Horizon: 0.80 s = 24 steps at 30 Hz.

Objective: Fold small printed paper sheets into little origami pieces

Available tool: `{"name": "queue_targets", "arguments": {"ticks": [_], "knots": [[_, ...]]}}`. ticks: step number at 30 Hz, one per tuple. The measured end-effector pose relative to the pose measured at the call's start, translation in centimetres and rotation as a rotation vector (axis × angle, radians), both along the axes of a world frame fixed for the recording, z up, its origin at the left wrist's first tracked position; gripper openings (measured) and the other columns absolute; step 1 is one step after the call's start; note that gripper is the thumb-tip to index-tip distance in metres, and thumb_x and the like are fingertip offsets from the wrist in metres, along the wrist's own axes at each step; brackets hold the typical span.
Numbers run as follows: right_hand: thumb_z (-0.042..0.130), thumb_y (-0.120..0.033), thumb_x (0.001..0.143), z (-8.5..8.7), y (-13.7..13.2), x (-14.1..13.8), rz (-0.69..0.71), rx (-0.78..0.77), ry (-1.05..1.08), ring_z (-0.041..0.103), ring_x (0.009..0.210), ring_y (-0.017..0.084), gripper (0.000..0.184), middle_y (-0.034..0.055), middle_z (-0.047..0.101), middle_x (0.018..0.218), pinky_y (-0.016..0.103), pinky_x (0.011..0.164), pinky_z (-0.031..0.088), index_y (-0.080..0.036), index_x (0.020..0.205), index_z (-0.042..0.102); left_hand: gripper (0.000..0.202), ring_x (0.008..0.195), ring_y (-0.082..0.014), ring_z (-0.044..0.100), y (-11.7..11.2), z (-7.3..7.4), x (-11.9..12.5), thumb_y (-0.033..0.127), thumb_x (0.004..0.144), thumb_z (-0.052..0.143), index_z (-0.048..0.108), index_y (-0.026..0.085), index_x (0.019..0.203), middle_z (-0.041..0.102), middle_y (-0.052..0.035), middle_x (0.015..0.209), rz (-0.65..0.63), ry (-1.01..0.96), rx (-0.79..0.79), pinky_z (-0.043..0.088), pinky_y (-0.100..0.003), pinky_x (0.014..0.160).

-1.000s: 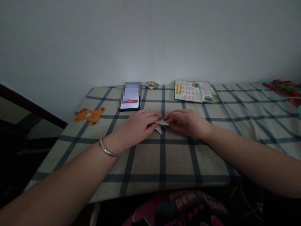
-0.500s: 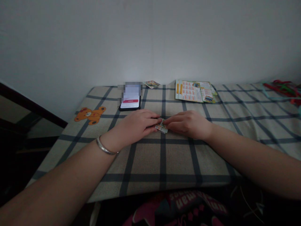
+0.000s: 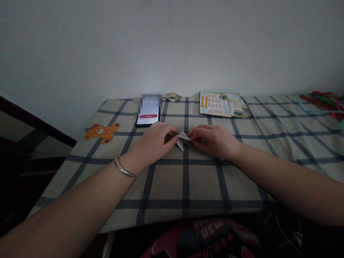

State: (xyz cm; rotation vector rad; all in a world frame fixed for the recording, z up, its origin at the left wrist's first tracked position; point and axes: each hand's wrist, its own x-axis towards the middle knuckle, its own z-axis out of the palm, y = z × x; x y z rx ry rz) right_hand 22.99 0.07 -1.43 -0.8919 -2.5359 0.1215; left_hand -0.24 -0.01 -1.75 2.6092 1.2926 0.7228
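Note:
A small folded piece of printed paper point(image 3: 183, 144) is between my two hands, low over the checked tablecloth point(image 3: 172, 179). My left hand point(image 3: 158, 138) pinches its left side between thumb and fingers; a silver bangle sits on that wrist. On the opposite side, my right hand point(image 3: 212, 139) has its fingertips closed on the paper's right edge. One flap stands raised above a lower layer that points toward me. My fingers hide both ends of the paper.
A phone point(image 3: 147, 116) with a lit screen lies beyond my left hand. Another folded paper point(image 3: 172, 96) rests by the wall. Printed sheets point(image 3: 216, 104) lie at the back, right of centre. Coloured cords point(image 3: 322, 102) are at far right. An orange bear figure point(image 3: 102, 132) is at left.
The paper lay flatter under my fingers before; now a flap is lifted and its shape is more pointed. My left hand has shifted slightly, its fingers more curled.

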Motion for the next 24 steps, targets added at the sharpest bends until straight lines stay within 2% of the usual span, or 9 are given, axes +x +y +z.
{"name": "queue_targets", "arguments": {"ticks": [4, 10, 15, 24], "knots": [[0.055, -0.019, 0.085, -0.1, -0.23, -0.5, -0.026, -0.02, 0.052, 0.064, 0.083, 0.016, 0.006, 0.0066, 0.069, 0.096, 0.027, 0.07, 0.046, -0.018, 0.088, 0.061, 0.016, 0.087, -0.022, 0.057, -0.1, -0.07, 0.34, 0.031, 0.082, 0.065, 0.064, 0.017, 0.088, 0.064, -0.0038, 0.084, 0.061, -0.032, -0.029, 0.046, -0.036, 0.078], [0.054, -0.017, 0.084, -0.24, -0.28, -0.55, -0.029, -0.015, 0.07, 0.063, 0.086, 0.017, 0.018, 0.0071, 0.067, 0.101, 0.027, 0.071, 0.047, -0.018, 0.101, 0.059, 0.011, 0.081, -0.0203, 0.057, -0.43, 0.04, 0.59, 0.028, 0.084, 0.061, 0.065, 0.018, 0.086, 0.064, -0.0026, 0.081, 0.057, -0.022, -0.039, 0.044, -0.034, 0.07], [0.051, -0.017, 0.087, -0.16, -0.28, -0.41, 0.042, -0.002, 0.055, 0.064, 0.09, 0.017, 0.014, 0.0083, 0.068, 0.102, 0.028, 0.073, 0.048, -0.017, 0.096, 0.062, 0.008, 0.081, -0.02, 0.058, -0.44, 0.15, 0.43, 0.021, 0.083, 0.059, 0.066, 0.019, 0.086, 0.066, -0.0018, 0.081, 0.044, 0.004, -0.026, 0.044, -0.033, 0.07], [0.05, -0.02, 0.09, -0.25, -0.24, -0.28, 0.072, 0.056, -0.043, 0.067, 0.09, 0.017, 0.016, 0.0073, 0.07, 0.109, 0.028, 0.071, 0.049, -0.017, 0.094, 0.066, 0.011, 0.08, -0.0203, 0.057, -0.71, 0.38, 0.72, 0.015, 0.084, 0.053, 0.063, 0.018, 0.087, 0.065, -0.0033, 0.081, 0.05, 0.061, -0.015, 0.042, -0.032, 0.068]]}}
